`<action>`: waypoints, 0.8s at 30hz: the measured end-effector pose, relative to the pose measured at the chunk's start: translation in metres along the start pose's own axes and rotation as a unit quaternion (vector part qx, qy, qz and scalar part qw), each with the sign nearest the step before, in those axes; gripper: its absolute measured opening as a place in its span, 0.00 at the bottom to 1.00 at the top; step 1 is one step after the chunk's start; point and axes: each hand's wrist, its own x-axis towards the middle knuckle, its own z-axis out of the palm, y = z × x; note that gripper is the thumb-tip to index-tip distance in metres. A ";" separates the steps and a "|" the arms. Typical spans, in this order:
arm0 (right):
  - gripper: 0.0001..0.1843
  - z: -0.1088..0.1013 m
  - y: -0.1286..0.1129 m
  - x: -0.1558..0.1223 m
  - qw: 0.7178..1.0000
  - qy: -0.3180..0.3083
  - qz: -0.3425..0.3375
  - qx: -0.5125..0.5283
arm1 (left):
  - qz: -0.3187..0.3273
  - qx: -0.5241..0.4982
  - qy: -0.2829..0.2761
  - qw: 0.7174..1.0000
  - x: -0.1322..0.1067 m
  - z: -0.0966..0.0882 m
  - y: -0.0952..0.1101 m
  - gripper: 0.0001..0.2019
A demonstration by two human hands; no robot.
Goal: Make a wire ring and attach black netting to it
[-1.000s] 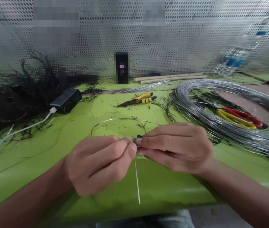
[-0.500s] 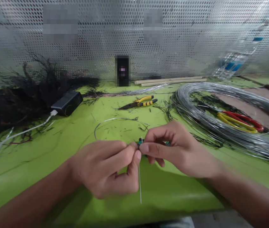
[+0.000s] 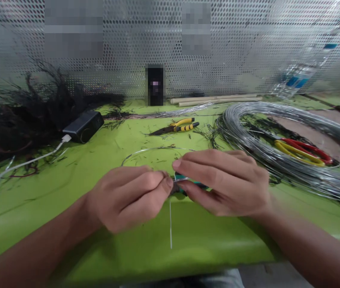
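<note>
My left hand point(image 3: 129, 196) pinches a thin steel wire point(image 3: 170, 224) between thumb and forefinger; one end hangs straight down toward the table edge. The rest of the wire loops away over the green table point(image 3: 52, 192) in an arc. My right hand point(image 3: 225, 182) meets the left at the fingertips and grips a small teal and black piece point(image 3: 187, 182) on the wire, with the forefinger stretched over it. Both hands hover just above the table's front part.
A big coil of steel wire point(image 3: 277, 152) lies at the right with red-and-yellow cutters point(image 3: 303, 150) inside it. Yellow-and-black pliers point(image 3: 177, 126) lie behind my hands. A black power bank point(image 3: 82, 126) with a white cable, a heap of black fibres point(image 3: 16, 120), a water bottle point(image 3: 300, 72) and a perforated metal screen stand behind.
My right hand's fingers have turned from a curled pinch to a flatter grip over the teal piece. The hanging wire end has shifted slightly left and up. The view has wobbled a little.
</note>
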 end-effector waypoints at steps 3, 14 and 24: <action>0.12 0.000 0.002 0.000 1.000 -0.009 0.001 -0.002 | 0.018 -0.003 0.027 0.999 0.002 0.000 0.000 0.08; 0.05 -0.004 -0.002 0.002 0.988 -0.099 0.076 0.089 | 0.084 0.018 0.032 0.996 0.009 0.009 -0.001 0.15; 0.12 -0.015 -0.010 0.016 0.869 -0.207 0.277 0.355 | 0.070 -0.006 0.041 0.997 0.010 0.010 0.004 0.16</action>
